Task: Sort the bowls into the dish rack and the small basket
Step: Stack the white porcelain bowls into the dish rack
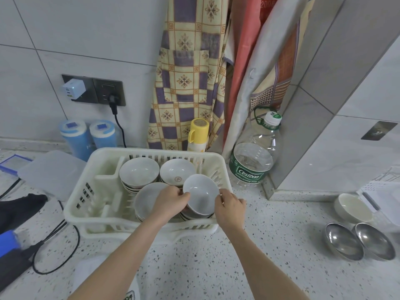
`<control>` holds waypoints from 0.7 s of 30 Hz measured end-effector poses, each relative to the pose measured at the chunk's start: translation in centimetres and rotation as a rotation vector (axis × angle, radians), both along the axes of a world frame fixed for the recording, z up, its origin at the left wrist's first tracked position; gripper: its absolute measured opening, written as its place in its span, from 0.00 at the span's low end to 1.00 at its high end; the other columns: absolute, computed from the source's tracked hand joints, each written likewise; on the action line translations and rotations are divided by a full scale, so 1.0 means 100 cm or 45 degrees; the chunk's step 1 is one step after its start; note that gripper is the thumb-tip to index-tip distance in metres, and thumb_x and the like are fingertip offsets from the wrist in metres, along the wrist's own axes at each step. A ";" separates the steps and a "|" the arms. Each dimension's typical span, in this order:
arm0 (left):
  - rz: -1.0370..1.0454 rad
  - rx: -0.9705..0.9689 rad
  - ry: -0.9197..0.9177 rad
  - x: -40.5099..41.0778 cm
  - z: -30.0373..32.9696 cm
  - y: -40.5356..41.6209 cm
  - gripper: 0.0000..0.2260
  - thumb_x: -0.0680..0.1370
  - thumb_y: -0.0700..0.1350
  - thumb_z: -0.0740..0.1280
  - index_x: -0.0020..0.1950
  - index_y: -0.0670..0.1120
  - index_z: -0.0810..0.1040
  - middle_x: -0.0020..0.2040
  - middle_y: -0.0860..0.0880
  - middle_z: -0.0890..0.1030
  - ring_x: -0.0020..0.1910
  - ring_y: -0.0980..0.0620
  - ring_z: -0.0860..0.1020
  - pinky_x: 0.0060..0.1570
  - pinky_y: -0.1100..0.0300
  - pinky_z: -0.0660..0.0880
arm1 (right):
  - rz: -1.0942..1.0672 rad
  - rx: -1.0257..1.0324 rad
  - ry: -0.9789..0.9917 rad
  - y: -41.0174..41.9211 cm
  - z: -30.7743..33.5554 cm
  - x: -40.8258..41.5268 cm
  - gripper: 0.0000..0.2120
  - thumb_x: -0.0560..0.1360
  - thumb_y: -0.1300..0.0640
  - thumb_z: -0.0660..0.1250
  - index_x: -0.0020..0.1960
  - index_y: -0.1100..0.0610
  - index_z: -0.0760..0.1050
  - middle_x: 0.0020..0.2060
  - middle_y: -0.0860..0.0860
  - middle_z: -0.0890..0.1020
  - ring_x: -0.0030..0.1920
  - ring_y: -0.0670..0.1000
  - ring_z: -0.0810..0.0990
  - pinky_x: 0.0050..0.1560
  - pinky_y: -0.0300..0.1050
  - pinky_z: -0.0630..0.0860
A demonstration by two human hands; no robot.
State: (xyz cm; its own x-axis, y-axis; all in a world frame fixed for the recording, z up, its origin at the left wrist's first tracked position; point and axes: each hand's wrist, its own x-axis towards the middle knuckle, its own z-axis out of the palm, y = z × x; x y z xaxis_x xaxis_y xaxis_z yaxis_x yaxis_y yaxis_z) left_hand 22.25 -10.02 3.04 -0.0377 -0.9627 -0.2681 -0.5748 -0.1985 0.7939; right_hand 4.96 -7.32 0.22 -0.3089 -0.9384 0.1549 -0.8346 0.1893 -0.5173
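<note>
Speckled terrazzo countertop (pixel 194 263) against grey wall tiles formed the setting. Left hand (pixel 171 202) and right hand (pixel 229 207) together pinched a small white ceramic bowl (pixel 201 194) by opposite sides of its rim, the bowl tilted with its mouth toward the camera and upward, its axis leaning back. It was raised just above a stack of bowls inside the white slotted plastic dish rack (pixel 78 204). Judged step: seating this bowl in the rack; the next move would call for levelling and lowering it onto that stack. Beyond the grip stood two further bowl stacks (pixel 138 173). Well to its right lay two steel bowls (pixel 359 241) and a cream bowl (pixel 352 207), unsorted.
</note>
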 end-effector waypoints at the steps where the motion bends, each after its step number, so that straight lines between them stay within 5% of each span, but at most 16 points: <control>1: -0.004 -0.004 -0.010 -0.001 -0.002 -0.001 0.16 0.74 0.45 0.64 0.27 0.48 0.65 0.18 0.55 0.65 0.22 0.57 0.65 0.28 0.60 0.58 | -0.004 0.006 -0.010 0.000 0.000 0.000 0.11 0.78 0.59 0.56 0.51 0.54 0.77 0.36 0.47 0.79 0.38 0.51 0.76 0.46 0.44 0.58; 4: -0.035 -0.073 -0.029 -0.001 -0.006 0.000 0.03 0.75 0.45 0.65 0.43 0.51 0.73 0.30 0.55 0.75 0.31 0.55 0.74 0.29 0.61 0.64 | -0.004 -0.009 -0.037 0.000 -0.001 -0.001 0.11 0.78 0.59 0.57 0.50 0.53 0.77 0.34 0.47 0.77 0.35 0.51 0.74 0.47 0.45 0.60; 6: -0.044 -0.102 -0.081 -0.002 -0.008 -0.001 0.05 0.76 0.45 0.65 0.50 0.53 0.71 0.37 0.53 0.78 0.36 0.55 0.76 0.30 0.61 0.66 | -0.004 -0.032 -0.064 0.001 -0.002 -0.001 0.12 0.77 0.61 0.58 0.52 0.53 0.79 0.34 0.47 0.77 0.35 0.50 0.73 0.48 0.44 0.59; 10: -0.077 -0.156 -0.192 -0.003 -0.011 -0.003 0.04 0.77 0.45 0.64 0.51 0.51 0.71 0.37 0.54 0.77 0.38 0.54 0.77 0.31 0.62 0.66 | -0.004 -0.024 -0.052 0.001 -0.001 0.000 0.15 0.76 0.61 0.59 0.58 0.54 0.80 0.37 0.49 0.81 0.35 0.50 0.73 0.48 0.43 0.59; 21: -0.105 -0.116 -0.246 -0.003 -0.007 -0.004 0.04 0.75 0.44 0.65 0.41 0.50 0.72 0.34 0.51 0.77 0.35 0.51 0.77 0.29 0.61 0.66 | -0.015 -0.082 -0.158 0.004 0.001 0.003 0.11 0.74 0.62 0.59 0.48 0.59 0.81 0.26 0.42 0.68 0.29 0.45 0.67 0.49 0.45 0.64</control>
